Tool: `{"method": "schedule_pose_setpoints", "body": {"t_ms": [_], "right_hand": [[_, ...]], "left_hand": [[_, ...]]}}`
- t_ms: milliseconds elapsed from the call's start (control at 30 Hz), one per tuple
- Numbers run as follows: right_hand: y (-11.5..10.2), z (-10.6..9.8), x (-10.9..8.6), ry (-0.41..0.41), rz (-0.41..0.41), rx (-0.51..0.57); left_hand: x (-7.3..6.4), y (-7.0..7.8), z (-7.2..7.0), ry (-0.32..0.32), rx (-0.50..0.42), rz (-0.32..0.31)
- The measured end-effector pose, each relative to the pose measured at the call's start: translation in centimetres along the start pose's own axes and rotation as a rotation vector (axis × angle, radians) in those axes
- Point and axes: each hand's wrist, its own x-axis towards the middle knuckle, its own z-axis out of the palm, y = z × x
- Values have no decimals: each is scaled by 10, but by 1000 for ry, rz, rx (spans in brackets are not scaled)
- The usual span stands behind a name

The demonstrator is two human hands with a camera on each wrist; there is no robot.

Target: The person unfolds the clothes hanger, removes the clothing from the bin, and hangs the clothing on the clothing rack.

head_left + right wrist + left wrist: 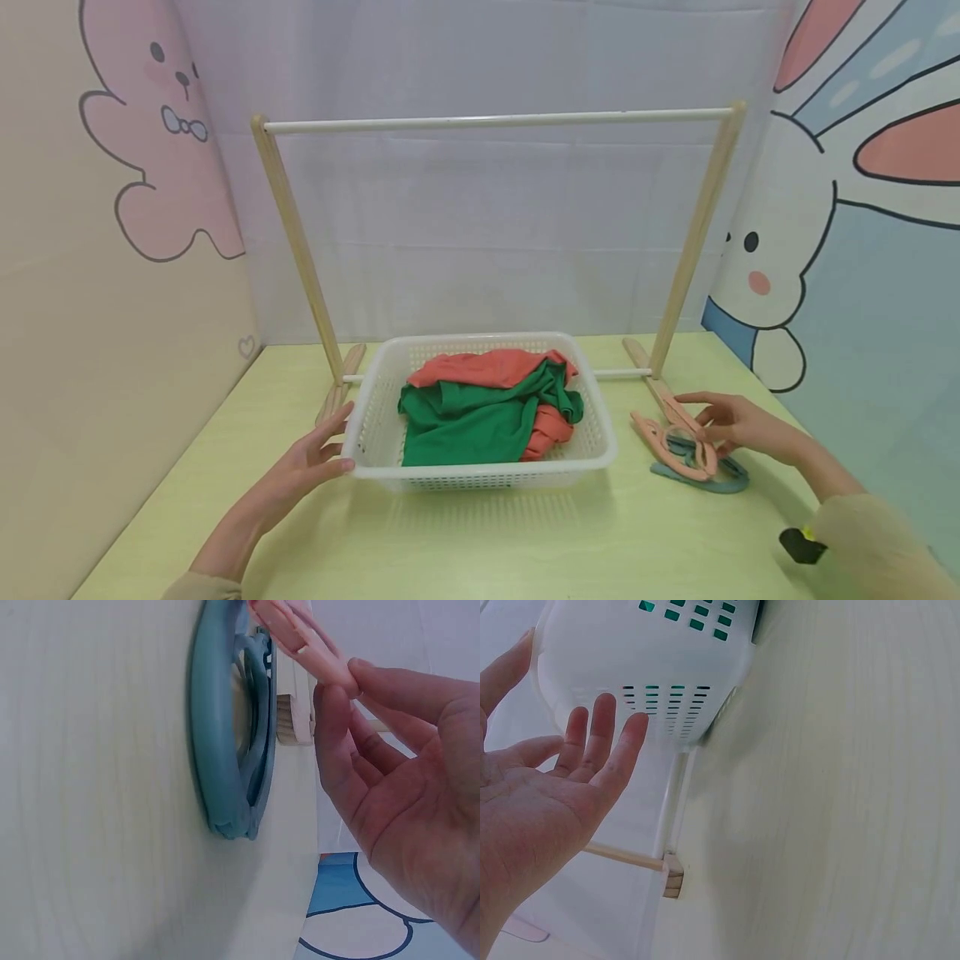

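A white plastic basket (480,472) stands mid-table with a green cloth garment (465,421) and red cloth (483,367) bunched inside. At its left end is my left hand (300,471), fingers spread and fairly straight, the fingertips at the basket's side and rim. To the basket's right, my right hand (742,427) pinches a pink folding clothes hanger (322,664) between thumb and fingers. The pink hanger is tilted up off the table in the right wrist view. Beneath it, a blue-grey hanger (212,720) lies on the table, partly covered in the head view.
Behind the basket stands a rack with a white top bar (495,122), wooden posts (693,250) and wooden feet. A low white rod (622,374) joins the feet. Printed cloth walls (862,292) enclose the table (480,550). A small black object (801,546) is by the right sleeve.
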Motion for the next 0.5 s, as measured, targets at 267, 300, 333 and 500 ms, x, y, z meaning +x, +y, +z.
{"method": "schedule_pose_setpoints", "body": {"t_ms": [267,300,333,500], "right_hand": [[0,7,9,126,-91,-2],[-2,8,10,152,-100,-8],[-3,9,13,179,-111,-12],[-13,10,23,297,-154,-3]], "left_hand": [[-1,-1,1,-1,-1,3],[-1,-1,1,0,-1,3],[-1,-1,1,1,1,3],[0,-1,0,5,5,1]]}}
